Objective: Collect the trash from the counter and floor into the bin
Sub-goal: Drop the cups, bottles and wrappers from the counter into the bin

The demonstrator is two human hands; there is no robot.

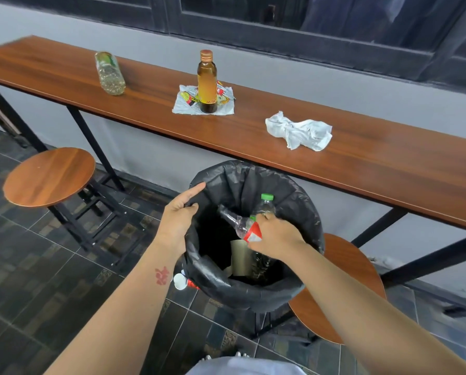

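The bin (294, 292), lined with a black bag, stands below the counter's front edge. My left hand (179, 216) grips the bag's left rim. My right hand (276, 238) is over the opening, shut on a clear plastic bottle with a red label (242, 226); a green-capped bottle (265, 204) sticks up behind my fingers. Cardboard (240, 257) lies inside the bin. On the counter (388, 169) lie a clear bottle on its side (109, 73), an upright amber bottle (207, 82) standing on a printed wrapper (185, 104), and crumpled white paper (298, 131). A white cup (179, 281) lies on the floor left of the bin.
A round wooden stool (49, 175) stands to the left, another (342, 288) sits behind the bin at right. Black metal counter legs (96, 150) run down to the dark tiled floor. A grey wall and dark window frame lie behind the counter.
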